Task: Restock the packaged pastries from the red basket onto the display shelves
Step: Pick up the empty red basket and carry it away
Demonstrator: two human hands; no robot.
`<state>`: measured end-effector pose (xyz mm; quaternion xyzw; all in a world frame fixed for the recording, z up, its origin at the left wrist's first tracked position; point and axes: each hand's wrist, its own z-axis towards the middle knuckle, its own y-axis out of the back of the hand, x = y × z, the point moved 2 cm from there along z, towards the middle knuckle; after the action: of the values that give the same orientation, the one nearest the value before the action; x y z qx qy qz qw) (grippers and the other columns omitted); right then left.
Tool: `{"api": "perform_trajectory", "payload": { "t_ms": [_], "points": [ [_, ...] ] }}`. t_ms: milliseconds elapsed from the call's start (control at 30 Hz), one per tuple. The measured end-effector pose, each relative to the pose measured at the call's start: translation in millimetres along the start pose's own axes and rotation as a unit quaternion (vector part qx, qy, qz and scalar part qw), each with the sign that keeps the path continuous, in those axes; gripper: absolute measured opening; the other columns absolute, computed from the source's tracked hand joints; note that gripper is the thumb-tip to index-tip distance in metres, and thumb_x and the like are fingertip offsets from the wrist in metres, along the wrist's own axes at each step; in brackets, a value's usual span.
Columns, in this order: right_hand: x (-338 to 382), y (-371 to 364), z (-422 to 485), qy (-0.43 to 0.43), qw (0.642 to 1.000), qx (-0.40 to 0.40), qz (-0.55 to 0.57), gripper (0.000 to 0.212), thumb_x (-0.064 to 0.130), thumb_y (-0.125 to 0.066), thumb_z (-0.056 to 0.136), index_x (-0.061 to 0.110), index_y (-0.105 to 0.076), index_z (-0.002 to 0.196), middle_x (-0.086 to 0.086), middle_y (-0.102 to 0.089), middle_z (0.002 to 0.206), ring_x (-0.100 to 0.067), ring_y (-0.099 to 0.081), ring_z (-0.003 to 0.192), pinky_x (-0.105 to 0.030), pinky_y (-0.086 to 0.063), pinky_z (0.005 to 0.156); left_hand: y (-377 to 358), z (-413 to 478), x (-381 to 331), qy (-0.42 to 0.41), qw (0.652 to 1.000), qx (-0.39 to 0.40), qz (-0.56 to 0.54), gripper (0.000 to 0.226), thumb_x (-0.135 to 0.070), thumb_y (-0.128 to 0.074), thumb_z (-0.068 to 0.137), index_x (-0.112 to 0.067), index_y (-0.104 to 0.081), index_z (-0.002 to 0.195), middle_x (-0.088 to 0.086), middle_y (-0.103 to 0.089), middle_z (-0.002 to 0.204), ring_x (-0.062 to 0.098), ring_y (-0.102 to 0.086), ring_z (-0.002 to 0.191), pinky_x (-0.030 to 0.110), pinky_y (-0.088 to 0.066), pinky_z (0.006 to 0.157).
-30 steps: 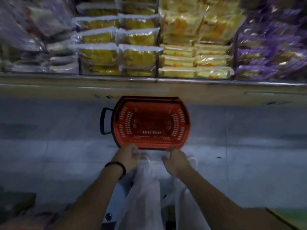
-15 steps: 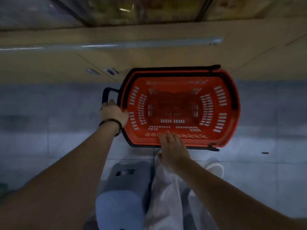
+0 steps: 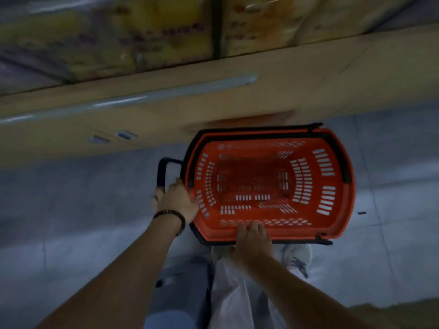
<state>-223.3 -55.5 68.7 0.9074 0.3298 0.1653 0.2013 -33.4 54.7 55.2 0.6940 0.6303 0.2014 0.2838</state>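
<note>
**Both hands on the red basket**

My left fingers [image 3: 183, 186] curl over the left end of the red basket [image 3: 332, 210], gripping its rim where the black side handle [image 3: 162, 170] juts out; a dark beaded band [image 3: 172, 216] sits on that wrist, just behind the hand. My left hand [image 3: 177, 203] covers the corner of the rim, so I cannot tell how far the fingertips reach inside. My right fingers [image 3: 251, 230] lie spread over the near rim of the basket, hooked on its edge, with my right hand [image 3: 253, 249] behind them; the thumb stays outside, against the black lower frame. Past both sets of fingers the basket's slotted inside shows only its own red floor and walls; no pastry packet is visible in it. The basket rests on the grey tiled floor [image 3: 71, 210]. Behind my right hand are my light trousers [image 3: 228, 293] and a pale shoe [image 3: 297, 257]. Beyond the basket's far rim runs the tan base of the display shelves [image 3: 213, 91]; above it, blurred, yellow packaged pastries [image 3: 118, 39] fill the lowest shelf.
</note>
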Motion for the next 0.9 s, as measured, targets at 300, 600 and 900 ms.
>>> {"api": "perform_trajectory", "payload": {
  "t_ms": [300,600,900],
  "points": [
    [-121,-31,-37,-0.221,0.925,-0.214,0.223,0.062,0.032,-0.067,0.067,0.007,-0.063,0.124,-0.024,-0.058,0.124,-0.048,-0.058,0.115,-0.061,-0.05,0.099,-73,-33,-131,-0.168,0.982,0.018,0.086,0.036,-0.063,-0.043,0.088,-0.042,-0.052,0.116,-0.013,-0.065,0.111,0.032,-0.037,0.132,0.054,-0.034,0.106],
    [-264,-98,-44,-0.443,0.418,-0.218,0.762,0.089,0.078,-0.082,0.064,0.022,-0.053,0.128,-0.014,-0.07,0.118,-0.042,-0.071,0.108,-0.058,-0.06,0.092,-143,-98,-241,-0.212,0.935,0.119,0.257,0.043,-0.062,-0.046,0.092,-0.041,-0.047,0.13,-0.006,-0.064,0.122,0.028,-0.023,0.141,0.046,-0.025,0.11],
    [-374,-64,-71,-0.45,0.438,-0.301,0.717,0.056,0.013,-0.065,0.1,0.016,-0.044,0.152,-0.018,-0.065,0.138,-0.042,-0.061,0.126,-0.044,-0.047,0.105,-195,-149,-342,-0.276,0.906,-0.021,0.321,0.023,-0.044,-0.051,0.092,-0.024,-0.058,0.101,0.001,-0.067,0.101,0.026,-0.064,0.096,0.042,-0.044,0.092]
  ]
}}
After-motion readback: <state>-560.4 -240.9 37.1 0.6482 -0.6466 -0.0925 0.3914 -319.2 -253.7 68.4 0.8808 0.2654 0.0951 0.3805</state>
